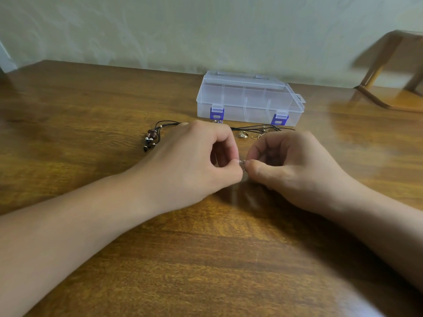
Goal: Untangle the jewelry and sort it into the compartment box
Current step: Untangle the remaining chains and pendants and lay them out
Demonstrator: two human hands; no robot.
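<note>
At the frame's centre, the left hand [196, 156] and right hand [290, 165] meet fingertip to fingertip, each pinching a small silvery piece [242, 162] between them. Just above lie a black cord necklace [258, 128], its beaded pendant [151, 138] at left, and gold rings [243, 134]. Behind, upper centre, the compartment box [249, 99] sits closed on the wooden table [91, 110].

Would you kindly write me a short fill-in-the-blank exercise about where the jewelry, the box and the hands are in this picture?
1. The lid of the compartment box is ____.
2. The box's two latches are coloured ____.
3. The left hand and right hand pinch a small silver piece ____ them.
4. The beaded pendant hangs from a black ____ lying on the wooden table.

Missing words: closed; blue; between; cord
</note>
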